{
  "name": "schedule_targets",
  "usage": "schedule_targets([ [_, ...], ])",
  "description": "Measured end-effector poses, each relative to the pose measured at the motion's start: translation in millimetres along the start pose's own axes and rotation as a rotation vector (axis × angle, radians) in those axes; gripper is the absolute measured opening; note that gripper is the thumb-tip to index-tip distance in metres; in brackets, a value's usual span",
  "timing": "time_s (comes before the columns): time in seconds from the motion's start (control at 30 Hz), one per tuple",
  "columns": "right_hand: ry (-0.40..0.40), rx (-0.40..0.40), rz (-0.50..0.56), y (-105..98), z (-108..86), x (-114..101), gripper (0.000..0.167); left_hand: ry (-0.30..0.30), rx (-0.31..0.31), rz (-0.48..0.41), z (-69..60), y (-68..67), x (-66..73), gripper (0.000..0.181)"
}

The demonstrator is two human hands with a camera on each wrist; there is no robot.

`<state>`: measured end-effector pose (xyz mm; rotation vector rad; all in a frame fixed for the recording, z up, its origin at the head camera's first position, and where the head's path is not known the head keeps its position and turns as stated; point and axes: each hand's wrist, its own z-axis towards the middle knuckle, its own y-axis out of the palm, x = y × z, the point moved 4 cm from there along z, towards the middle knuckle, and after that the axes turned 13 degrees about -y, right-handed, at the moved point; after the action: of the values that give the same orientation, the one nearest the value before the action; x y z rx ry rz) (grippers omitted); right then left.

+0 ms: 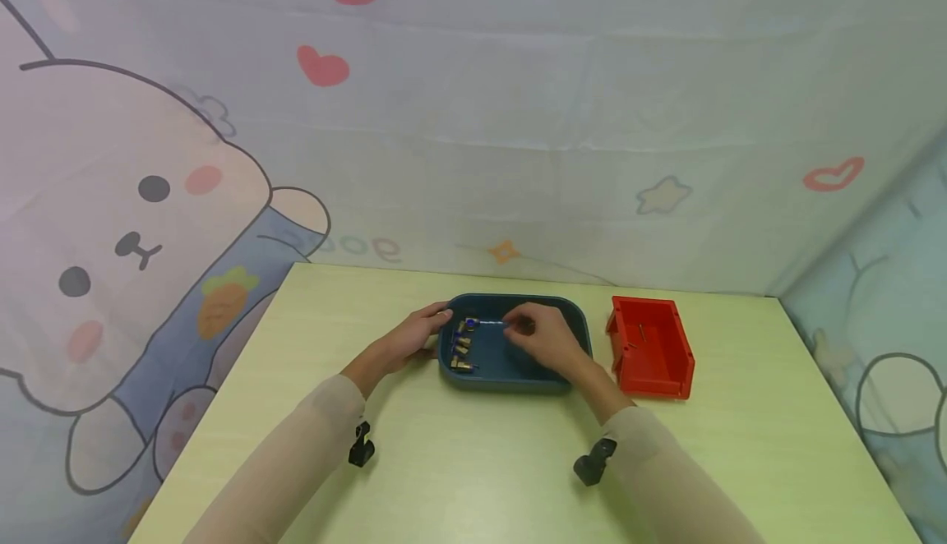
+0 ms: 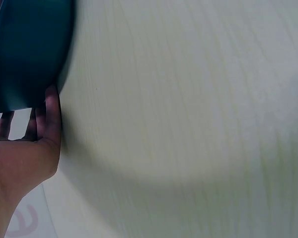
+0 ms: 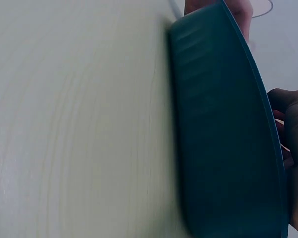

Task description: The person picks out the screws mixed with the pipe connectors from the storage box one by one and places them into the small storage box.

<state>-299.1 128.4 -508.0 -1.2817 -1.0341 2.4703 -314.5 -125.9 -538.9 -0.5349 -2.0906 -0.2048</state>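
Observation:
A dark blue-green tray (image 1: 510,383) sits on the table, with several small brass-coloured fittings (image 1: 463,345) along its left end, some showing blue. My left hand (image 1: 411,337) holds the tray's left end, thumb at the rim. In the left wrist view, the fingers (image 2: 51,116) of that hand lie against the tray's outer wall (image 2: 32,54). Over the tray's inside, my right hand (image 1: 546,337) has its thumb and index finger bent close together. Whether anything small is between those fingertips cannot be made out. The right wrist view shows this hand (image 3: 294,129) behind the tray's rim (image 3: 262,89).
To the right of the tray stands a red open bin (image 1: 669,363) with a few thin, small pieces (image 1: 642,332) inside. The pale wood-grain table (image 1: 459,462) ends at a printed cloth backdrop (image 1: 518,158).

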Motion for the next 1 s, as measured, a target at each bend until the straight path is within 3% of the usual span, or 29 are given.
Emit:
schedule_targets([
  [0.43,-0.035,-0.008,0.036,12.2,9.2,-12.0,0.018,0.002,-0.003,0.007,0.6,0.1,-0.5,0.055],
  [1.0,0.003,-0.01,0.061,29.0,16.8,-12.2,0.014,0.004,-0.001,0.004,2.4,-0.8,-1.1,0.056],
])
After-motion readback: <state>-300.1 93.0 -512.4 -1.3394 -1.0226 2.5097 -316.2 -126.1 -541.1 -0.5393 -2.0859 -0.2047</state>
